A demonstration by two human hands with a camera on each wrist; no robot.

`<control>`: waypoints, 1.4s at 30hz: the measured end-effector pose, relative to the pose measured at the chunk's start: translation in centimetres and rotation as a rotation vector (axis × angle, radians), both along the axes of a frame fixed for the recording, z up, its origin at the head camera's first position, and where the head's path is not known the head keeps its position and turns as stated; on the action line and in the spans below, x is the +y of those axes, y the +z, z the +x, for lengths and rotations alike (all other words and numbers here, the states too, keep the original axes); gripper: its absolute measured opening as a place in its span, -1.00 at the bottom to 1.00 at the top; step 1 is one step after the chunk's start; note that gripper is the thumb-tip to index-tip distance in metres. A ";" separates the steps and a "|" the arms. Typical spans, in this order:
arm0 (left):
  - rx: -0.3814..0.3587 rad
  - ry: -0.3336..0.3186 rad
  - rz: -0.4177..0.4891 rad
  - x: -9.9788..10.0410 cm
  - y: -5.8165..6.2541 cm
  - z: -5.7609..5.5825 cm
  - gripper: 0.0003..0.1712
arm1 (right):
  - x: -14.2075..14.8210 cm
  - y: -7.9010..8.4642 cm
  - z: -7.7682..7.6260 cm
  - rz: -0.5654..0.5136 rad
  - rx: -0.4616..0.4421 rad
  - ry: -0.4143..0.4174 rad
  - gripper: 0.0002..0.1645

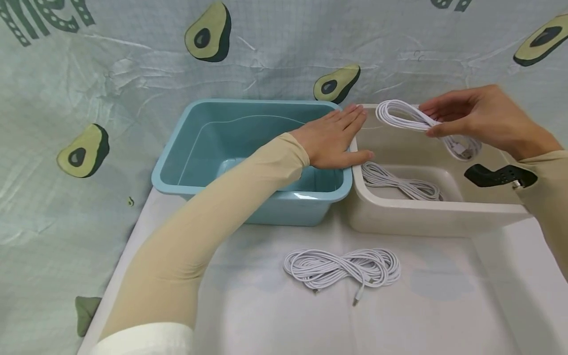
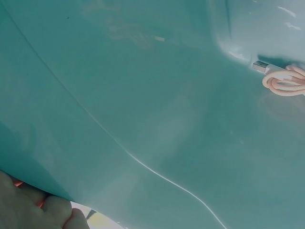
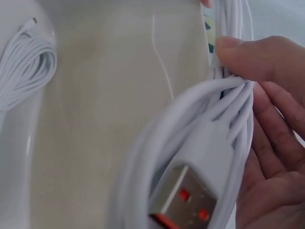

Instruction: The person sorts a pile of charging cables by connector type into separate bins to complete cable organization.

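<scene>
My right hand pinches a coiled white USB cable between thumb and fingers, over the beige bin. In the right wrist view the metal USB plug hangs close to the camera. Flat and with fingers stretched out, my left hand rests across the adjoining rims of the blue bin and the beige one. Another coiled white cable lies on the beige bin's floor. The left wrist view shows a pinkish coiled cable with a USB plug inside the blue bin.
A larger white cable bundle lies on the white table surface in front of the bins. Behind them hangs a pale sheet printed with avocados. A black wrist strap sits by the right sleeve.
</scene>
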State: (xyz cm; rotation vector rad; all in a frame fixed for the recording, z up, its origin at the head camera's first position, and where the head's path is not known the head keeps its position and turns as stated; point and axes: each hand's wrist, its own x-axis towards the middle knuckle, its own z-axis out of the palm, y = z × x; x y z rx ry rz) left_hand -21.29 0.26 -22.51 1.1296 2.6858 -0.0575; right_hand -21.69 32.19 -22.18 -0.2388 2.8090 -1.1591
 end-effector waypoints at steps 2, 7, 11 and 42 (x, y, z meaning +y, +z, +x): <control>0.000 0.004 -0.002 0.0 0.0 0.0 0.08 | 0.0 0.0 0.0 0.005 -0.003 0.006 -0.33; 0.002 0.013 -0.010 0.0 0.0 0.0 0.09 | 0.1 -0.2 -0.2 0.012 0.006 0.007 -0.33; 0.001 0.006 -0.005 0.1 0.1 0.0 0.09 | 0.4 -0.4 -0.3 -0.002 -0.003 0.012 -0.34; -0.009 -0.001 0.011 0.0 0.2 0.1 0.06 | -1.4 1.0 2.0 -0.058 0.060 -0.001 -0.47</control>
